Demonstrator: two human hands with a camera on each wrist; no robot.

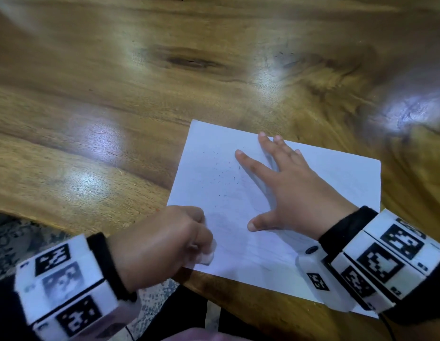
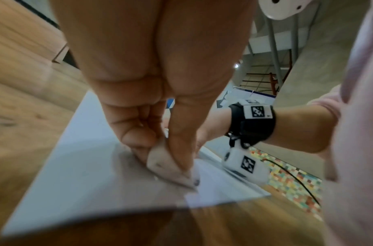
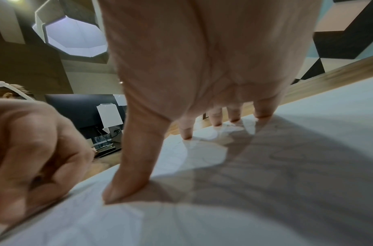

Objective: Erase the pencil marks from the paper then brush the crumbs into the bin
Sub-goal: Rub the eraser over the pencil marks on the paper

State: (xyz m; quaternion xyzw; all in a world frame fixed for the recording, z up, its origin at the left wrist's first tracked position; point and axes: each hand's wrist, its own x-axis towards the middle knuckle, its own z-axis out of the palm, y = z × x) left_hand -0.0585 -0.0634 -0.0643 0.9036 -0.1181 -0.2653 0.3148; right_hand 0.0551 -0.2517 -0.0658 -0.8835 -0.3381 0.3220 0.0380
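Paper (image 1: 324, 183), lower right of frame: right hand (image 1: 295, 190) pressed flat, fingers spread; left hand (image 1: 160, 247) pinches eraser (image 1: 208, 257) against sheet amid crumbs (image 1: 224, 173).

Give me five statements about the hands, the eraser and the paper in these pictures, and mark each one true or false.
1. The left hand pinches a white eraser against the paper. True.
2. The right hand is curled into a fist. False: it lies flat on the paper with fingers spread.
3. Dark crumbs lie scattered on the paper. True.
4. The paper lies on a glass table. False: the table is wooden.
5. The right hand has a grip on a pencil. False: it holds nothing.
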